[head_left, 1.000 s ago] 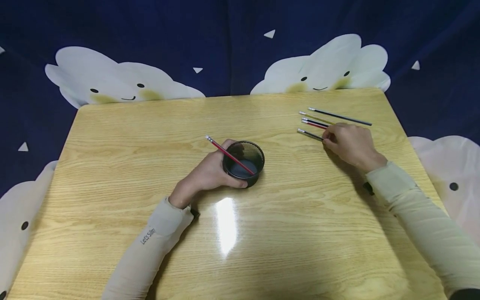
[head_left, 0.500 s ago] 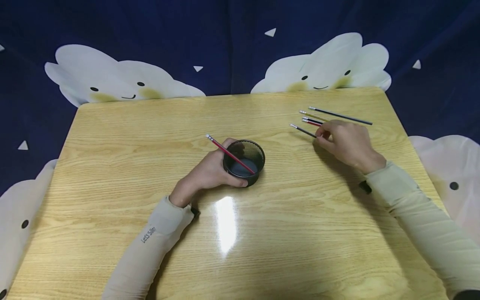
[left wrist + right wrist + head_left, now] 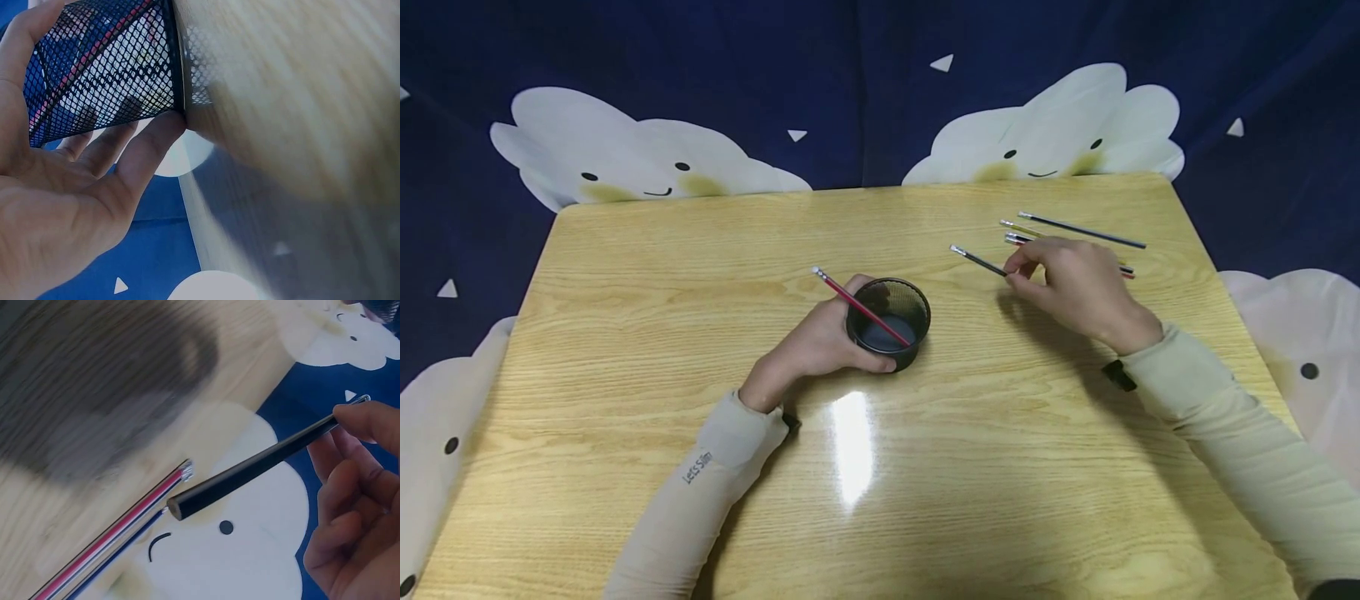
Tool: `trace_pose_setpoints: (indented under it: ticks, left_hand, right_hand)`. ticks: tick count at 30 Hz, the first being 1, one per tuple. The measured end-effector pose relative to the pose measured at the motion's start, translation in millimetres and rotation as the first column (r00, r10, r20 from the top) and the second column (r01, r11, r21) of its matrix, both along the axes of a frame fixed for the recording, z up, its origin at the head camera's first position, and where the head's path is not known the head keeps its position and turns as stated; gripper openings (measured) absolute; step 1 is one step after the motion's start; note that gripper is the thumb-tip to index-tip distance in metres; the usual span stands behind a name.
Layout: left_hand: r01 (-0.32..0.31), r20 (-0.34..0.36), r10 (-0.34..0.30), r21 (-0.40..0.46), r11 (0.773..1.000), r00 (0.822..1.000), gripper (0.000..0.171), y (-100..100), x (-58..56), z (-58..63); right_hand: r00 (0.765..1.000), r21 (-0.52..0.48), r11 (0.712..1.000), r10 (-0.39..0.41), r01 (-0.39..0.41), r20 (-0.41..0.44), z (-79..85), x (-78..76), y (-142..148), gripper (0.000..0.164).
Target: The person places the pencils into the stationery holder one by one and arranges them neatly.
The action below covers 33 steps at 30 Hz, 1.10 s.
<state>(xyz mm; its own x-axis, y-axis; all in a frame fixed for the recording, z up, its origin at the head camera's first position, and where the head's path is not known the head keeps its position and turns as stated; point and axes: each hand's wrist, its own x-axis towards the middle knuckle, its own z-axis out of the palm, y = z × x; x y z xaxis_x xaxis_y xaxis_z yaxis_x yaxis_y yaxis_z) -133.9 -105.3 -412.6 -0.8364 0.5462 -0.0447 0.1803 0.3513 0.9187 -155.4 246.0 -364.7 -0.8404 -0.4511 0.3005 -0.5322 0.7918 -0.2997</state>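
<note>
Your right hand (image 3: 1078, 287) pinches a dark pencil (image 3: 981, 262) near its eraser end, so the long tail reaching back could swing and scatter the loose pencils (image 3: 1082, 230); too light a pinch could let it twist. Your left hand (image 3: 827, 337) grips the mesh cup (image 3: 910, 307) from the left; slack there could let a bump tip it, since the red pencil (image 3: 865, 310) leans out leftward. The far edge of the table (image 3: 970, 433) is near the loose pencils; room opens between cup and right hand, and nearer you.
</note>
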Motion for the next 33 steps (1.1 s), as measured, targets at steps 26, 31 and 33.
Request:
trace_pose_setpoints:
  ticks: [26,31,33]
  left_hand:
    - [-0.005,-0.005,0.005,-0.008,1.000,1.000,0.101,0.0,1.3,-0.4]
    - [0.001,-0.007,-0.001,-0.001,1.000,1.000,0.102,0.2,0.1,-1.4]
    - [0.002,-0.008,-0.002,0.004,1.000,1.000,0.102,0.2,-0.3,-1.3]
  right_hand:
    - [0.986,-0.211,0.967,0.159,-0.145,0.050,25.3,11.1,-54.8,0.004]
    - [0.979,-0.289,0.945,0.184,-0.151,0.089,30.1,12.9,-64.0,0.005]
    - [0.977,-0.307,0.939,0.192,-0.155,0.093,32.0,13.5,-67.6,0.006]
